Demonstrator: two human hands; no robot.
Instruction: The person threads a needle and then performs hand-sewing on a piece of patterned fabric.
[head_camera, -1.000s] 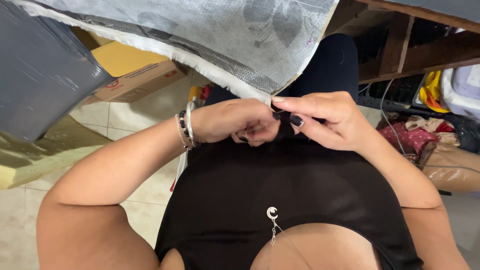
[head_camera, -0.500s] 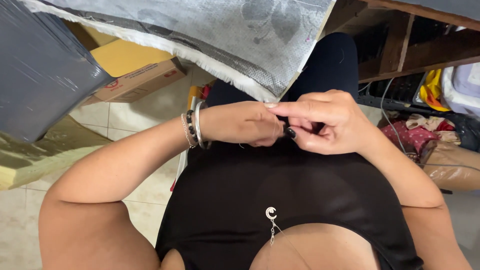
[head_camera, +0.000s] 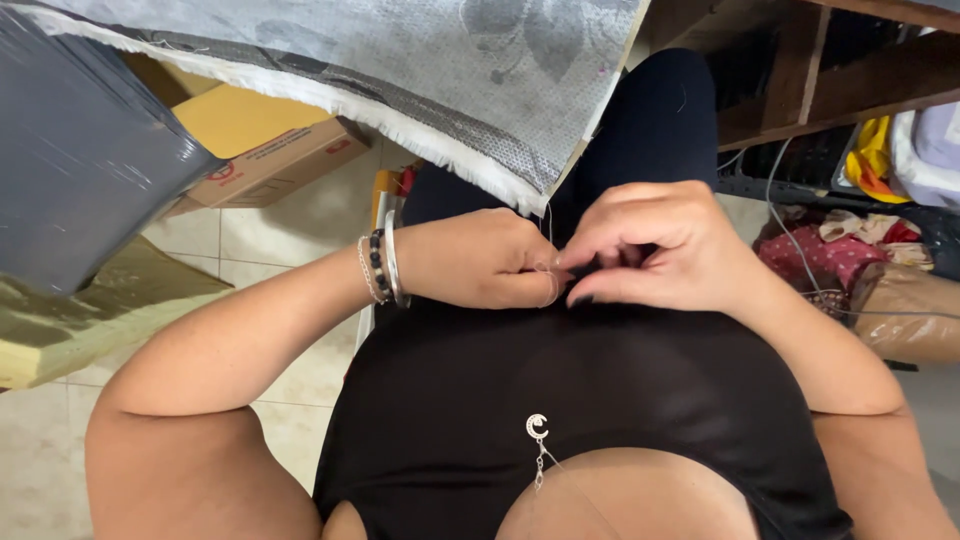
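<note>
Curled fingers (head_camera: 600, 255) hide whatever thread (head_camera: 548, 225) they pinch.

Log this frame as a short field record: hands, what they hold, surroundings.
left hand: closed, fingertips pinched against the right hand's, above the lap
right hand: fingers curled, pinching at the same spot
held item: a thin thread shows at the pinch; anything else too small to tell
wrist: bracelets on the left wrist
above: grey patterned fabric with a white frayed edge
floor left: cardboard box
right: wooden shelf
</note>
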